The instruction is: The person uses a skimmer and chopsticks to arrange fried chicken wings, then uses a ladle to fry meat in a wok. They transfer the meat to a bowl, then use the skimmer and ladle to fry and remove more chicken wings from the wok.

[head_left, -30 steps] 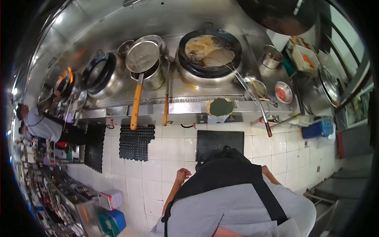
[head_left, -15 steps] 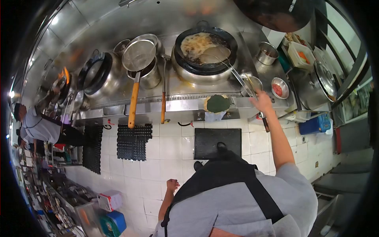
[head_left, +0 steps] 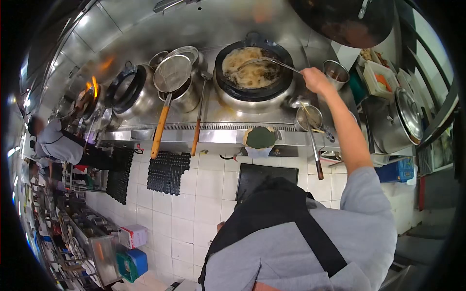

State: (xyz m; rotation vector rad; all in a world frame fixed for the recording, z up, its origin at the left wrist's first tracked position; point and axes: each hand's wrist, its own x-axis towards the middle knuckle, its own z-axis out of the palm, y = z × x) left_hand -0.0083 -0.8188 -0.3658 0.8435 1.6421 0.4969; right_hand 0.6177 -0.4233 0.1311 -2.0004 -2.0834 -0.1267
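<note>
My right hand (head_left: 318,81) is closed around the handle of a long metal skimmer (head_left: 285,64). The skimmer's round head is tilted and partly sunk in bubbling oil (head_left: 259,78) inside a black wok (head_left: 287,72). Pieces in the oil are too blurred by foam to name. Below my right forearm, a ladle with a dark-tipped handle (head_left: 314,148) leans over a small metal pot (head_left: 302,125). Of my left hand (head_left: 221,226), only a sliver shows beside the black apron; its fingers are hidden.
A big strainer (head_left: 173,73) with a wooden handle rests over pots on the left. A green scouring pad (head_left: 260,137) sits on the stove's front edge. Flames (head_left: 93,86) rise at the far left, near another person (head_left: 60,143). A lidded pot (head_left: 400,119) stands right.
My right hand has moved up and forward toward the wok, and the skimmer now reaches deeper over the oil, its head tipped. My left hand has dropped mostly behind the apron.
</note>
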